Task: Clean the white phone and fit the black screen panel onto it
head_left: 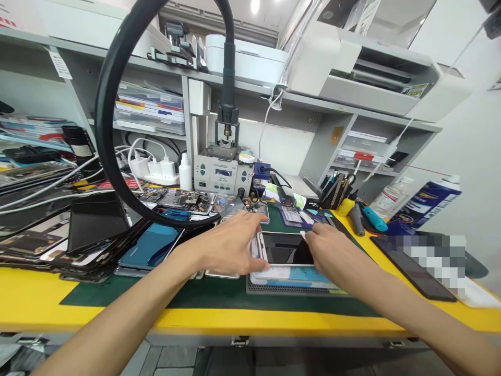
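A white-framed phone (279,249) with a dark, glossy screen lies flat on a blue-and-white pad (291,274), which rests on a grey ridged mat (274,289). My left hand (237,243) grips the phone's left end, thumb at the near edge and fingers at the far edge. Over the phone's right end, my right hand (331,248) is closed. A small white tip shows at its fingertips by the phone's far edge; whatever the fingers pinch is mostly hidden.
Stacked phone parts (35,240) and a blue phone back (154,237) lie left. Behind stands a hot-air station (219,175), its black hose (105,104) arching across my view. A dark phone (410,269), spray can (430,203) and plastic bottle (393,196) are right.
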The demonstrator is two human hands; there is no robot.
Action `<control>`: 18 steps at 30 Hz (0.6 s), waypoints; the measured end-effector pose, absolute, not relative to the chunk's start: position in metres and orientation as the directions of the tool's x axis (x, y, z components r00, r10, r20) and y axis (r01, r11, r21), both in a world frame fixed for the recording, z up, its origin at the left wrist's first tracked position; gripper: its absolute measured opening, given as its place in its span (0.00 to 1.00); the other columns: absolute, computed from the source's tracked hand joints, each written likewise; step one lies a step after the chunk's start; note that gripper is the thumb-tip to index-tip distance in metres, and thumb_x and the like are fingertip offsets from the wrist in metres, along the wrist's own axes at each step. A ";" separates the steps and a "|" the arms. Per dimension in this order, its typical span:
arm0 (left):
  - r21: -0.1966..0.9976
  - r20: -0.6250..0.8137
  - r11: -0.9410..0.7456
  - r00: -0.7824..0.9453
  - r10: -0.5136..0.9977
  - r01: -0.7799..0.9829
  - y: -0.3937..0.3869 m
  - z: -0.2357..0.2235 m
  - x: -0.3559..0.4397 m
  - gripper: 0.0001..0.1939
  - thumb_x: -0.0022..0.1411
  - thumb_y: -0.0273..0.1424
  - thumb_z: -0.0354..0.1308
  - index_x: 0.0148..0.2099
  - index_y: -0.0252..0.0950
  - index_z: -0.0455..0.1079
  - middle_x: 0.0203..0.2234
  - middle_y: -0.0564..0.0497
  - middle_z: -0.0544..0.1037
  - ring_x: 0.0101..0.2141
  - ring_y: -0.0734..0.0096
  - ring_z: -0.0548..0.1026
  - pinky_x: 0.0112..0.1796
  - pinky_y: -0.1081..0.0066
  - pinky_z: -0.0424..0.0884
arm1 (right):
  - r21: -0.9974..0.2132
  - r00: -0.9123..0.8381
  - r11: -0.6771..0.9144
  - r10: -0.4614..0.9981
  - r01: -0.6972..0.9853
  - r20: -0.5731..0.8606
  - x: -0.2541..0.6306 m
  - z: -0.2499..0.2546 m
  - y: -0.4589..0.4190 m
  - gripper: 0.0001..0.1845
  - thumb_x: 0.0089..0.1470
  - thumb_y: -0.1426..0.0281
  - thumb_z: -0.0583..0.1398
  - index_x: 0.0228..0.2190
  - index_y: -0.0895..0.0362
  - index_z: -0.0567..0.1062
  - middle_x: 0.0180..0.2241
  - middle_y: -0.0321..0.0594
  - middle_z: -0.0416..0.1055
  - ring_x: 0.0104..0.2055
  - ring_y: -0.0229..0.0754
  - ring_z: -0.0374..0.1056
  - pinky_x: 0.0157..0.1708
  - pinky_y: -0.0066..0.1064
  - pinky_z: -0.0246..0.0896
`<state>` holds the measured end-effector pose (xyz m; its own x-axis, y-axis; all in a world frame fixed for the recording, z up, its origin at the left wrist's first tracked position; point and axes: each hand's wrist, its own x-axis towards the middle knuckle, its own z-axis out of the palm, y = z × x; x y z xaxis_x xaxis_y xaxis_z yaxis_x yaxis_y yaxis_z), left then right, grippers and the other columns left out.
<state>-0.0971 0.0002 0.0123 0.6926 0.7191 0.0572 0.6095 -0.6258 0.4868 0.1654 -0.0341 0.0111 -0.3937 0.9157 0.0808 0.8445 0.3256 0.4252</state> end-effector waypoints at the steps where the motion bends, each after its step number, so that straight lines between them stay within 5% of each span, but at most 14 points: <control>1: 0.484 0.066 -0.632 0.695 0.716 0.605 0.001 0.012 -0.097 0.45 0.59 0.50 0.62 0.71 0.36 0.55 0.61 0.39 0.70 0.59 0.44 0.69 0.54 0.55 0.70 | 0.421 -0.399 0.333 0.914 0.843 0.076 0.160 0.012 -0.034 0.13 0.54 0.86 0.56 0.31 0.62 0.78 0.32 0.52 0.74 0.36 0.52 0.71 0.34 0.37 0.54; 18: 0.520 0.089 -0.632 0.699 0.709 0.575 0.003 0.007 -0.098 0.47 0.57 0.47 0.64 0.71 0.34 0.53 0.60 0.37 0.69 0.59 0.44 0.68 0.56 0.51 0.68 | 0.371 -0.621 0.572 0.784 0.731 0.014 0.104 0.013 -0.034 0.12 0.54 0.83 0.60 0.40 0.64 0.79 0.37 0.51 0.72 0.41 0.51 0.66 0.38 0.37 0.54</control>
